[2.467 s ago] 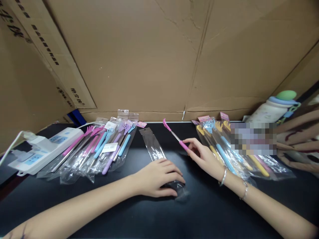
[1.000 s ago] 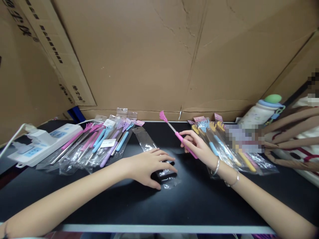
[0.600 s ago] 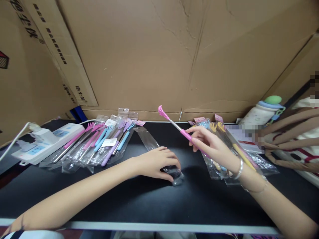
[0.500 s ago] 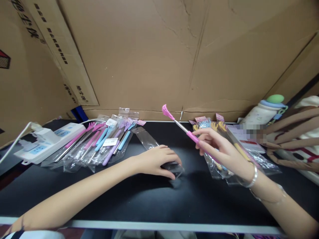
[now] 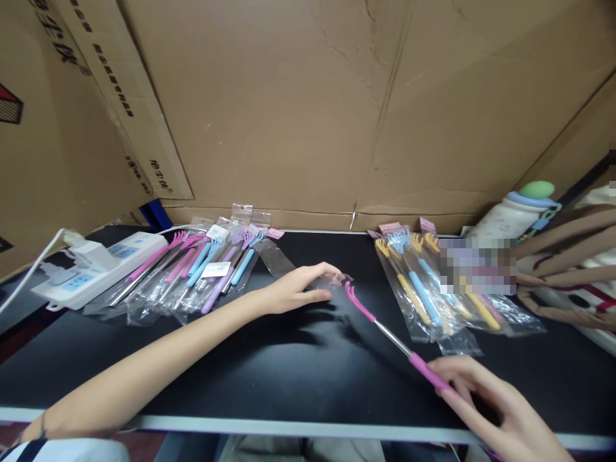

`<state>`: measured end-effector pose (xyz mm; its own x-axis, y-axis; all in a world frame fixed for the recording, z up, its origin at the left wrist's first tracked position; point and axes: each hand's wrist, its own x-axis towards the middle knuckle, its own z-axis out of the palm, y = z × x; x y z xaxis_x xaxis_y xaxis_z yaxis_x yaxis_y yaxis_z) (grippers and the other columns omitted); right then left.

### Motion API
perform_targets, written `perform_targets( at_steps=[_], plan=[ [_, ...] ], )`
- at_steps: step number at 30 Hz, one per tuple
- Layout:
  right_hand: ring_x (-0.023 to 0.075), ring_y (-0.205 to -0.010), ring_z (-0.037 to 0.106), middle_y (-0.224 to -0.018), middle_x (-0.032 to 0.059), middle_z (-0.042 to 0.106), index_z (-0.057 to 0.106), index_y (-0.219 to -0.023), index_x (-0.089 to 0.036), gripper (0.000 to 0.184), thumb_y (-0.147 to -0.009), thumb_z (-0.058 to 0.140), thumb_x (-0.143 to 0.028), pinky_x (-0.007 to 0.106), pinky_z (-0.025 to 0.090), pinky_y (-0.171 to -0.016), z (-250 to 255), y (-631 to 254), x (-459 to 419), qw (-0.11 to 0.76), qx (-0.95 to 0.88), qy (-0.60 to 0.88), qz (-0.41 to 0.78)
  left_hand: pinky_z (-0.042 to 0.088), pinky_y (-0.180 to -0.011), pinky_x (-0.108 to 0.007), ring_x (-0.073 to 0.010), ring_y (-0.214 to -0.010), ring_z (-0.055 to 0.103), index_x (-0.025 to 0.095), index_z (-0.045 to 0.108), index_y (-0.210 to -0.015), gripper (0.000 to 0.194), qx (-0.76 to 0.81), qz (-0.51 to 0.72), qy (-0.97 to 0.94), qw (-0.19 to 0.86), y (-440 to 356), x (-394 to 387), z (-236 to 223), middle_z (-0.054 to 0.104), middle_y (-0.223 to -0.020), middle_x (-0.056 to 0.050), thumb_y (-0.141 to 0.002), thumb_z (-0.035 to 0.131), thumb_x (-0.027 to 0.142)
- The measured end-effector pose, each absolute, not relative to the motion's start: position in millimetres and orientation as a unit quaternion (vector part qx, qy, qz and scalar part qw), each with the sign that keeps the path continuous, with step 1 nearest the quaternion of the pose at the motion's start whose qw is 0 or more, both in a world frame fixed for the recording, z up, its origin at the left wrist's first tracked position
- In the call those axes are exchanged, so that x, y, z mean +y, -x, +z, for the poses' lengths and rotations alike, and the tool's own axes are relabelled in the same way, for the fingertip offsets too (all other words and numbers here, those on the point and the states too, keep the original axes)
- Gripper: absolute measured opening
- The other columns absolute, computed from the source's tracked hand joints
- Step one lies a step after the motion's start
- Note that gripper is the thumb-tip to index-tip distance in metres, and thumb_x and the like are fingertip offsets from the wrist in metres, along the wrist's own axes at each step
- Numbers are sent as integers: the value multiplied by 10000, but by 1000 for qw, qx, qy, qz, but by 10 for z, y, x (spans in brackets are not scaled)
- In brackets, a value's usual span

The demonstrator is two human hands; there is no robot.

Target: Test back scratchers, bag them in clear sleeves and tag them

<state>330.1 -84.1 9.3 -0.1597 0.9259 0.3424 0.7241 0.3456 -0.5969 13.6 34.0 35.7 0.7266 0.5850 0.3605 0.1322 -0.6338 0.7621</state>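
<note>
A pink back scratcher with a metal shaft is in my right hand, the fingers closed on its handle. Its clawed head points up and left, close to the mouth of a clear plastic bag. My left hand grips that bag near the mouth, thumb below and fingers above, and covers its middle. Whether the claw touches the bag I cannot tell. To the left lie several bagged back scratchers in pink, blue and purple. Others, mostly yellow and blue, lie in bags on the right.
A white power strip with plugs and a cable sits at the left. At the back right a white bottle with a green top leans beside a brown-and-white bag. Cardboard walls the black table's far side.
My right hand has drawn the back scratcher down and toward me, lowering its head to the bag's mouth. My left hand has shifted slightly up and away, still holding the bag.
</note>
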Motion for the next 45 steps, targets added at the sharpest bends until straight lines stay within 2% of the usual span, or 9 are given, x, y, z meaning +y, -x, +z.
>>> perform_targets(
  at_steps=[7,12,16,21,24,27,32,37,45],
  plan=[
    [106,-577,588,-782,2,663,653,-979,-229,191,-850,549,-322,177,507,-561,44,-3179,-927,288,-798,503,166,394,-956,-312,-204,-1106,540,171,502,-1210,385,220,288,-875,320,-134,329,321,574,-1196,-98,-936,439,434],
    [148,-811,663,-957,22,691,643,-1028,-242,214,-837,564,-295,181,525,-713,92,-3182,-869,284,-808,502,116,392,-922,-304,-201,-1068,544,196,477,-1276,403,236,251,-907,244,-133,290,339,583,-1205,-83,-946,423,420],
    [137,-797,675,-947,10,697,628,-1031,-253,210,-835,562,-292,154,525,-692,151,-3212,-862,286,-818,494,73,404,-890,-304,-200,-1027,547,202,452,-1318,423,242,229,-923,192,-148,264,344,598,-1176,-77,-956,397,414],
    [116,-708,681,-876,-17,704,605,-1039,-272,232,-818,591,-341,124,525,-622,242,-3239,-865,301,-810,501,41,383,-969,-294,-179,-1140,516,213,460,-1319,387,224,227,-935,154,-158,260,303,559,-1286,-62,-973,372,365],
    [111,-640,675,-801,-24,700,604,-1036,-270,259,-808,603,-393,118,520,-568,291,-3234,-857,316,-798,511,43,365,-1006,-293,-176,-1173,505,203,484,-1304,403,206,225,-945,120,-179,264,245,557,-1307,-48,-960,400,395],
    [122,-668,686,-814,-16,709,626,-991,-263,254,-797,613,-427,128,533,-605,320,-3182,-855,328,-791,515,44,367,-1013,-283,-169,-1169,513,201,518,-1279,425,197,226,-949,98,-210,263,170,584,-1284,-23,-950,393,438],
    [144,-672,692,-830,10,717,662,-924,-238,256,-789,616,-451,160,555,-636,296,-3105,-856,339,-773,532,64,390,-1000,-260,-143,-1145,531,219,558,-1246,410,199,236,-945,111,-226,262,98,619,-1240,6,-980,311,411],
    [185,-701,704,-834,28,720,643,-912,-222,279,-754,652,-452,207,579,-658,198,-3236,-836,367,-748,547,80,419,-982,-260,-136,-1136,539,236,559,-1253,381,239,262,-921,159,-190,267,140,625,-1226,-1,-989,314,358],
    [166,-678,694,-820,5,714,632,-911,-233,201,-811,616,-407,203,562,-626,241,-3053,-832,356,-777,518,12,401,-1013,-283,-146,-1170,524,246,536,-1276,380,219,249,-924,190,-264,197,123,603,-1260,-11,-987,317,361]
  ],
)
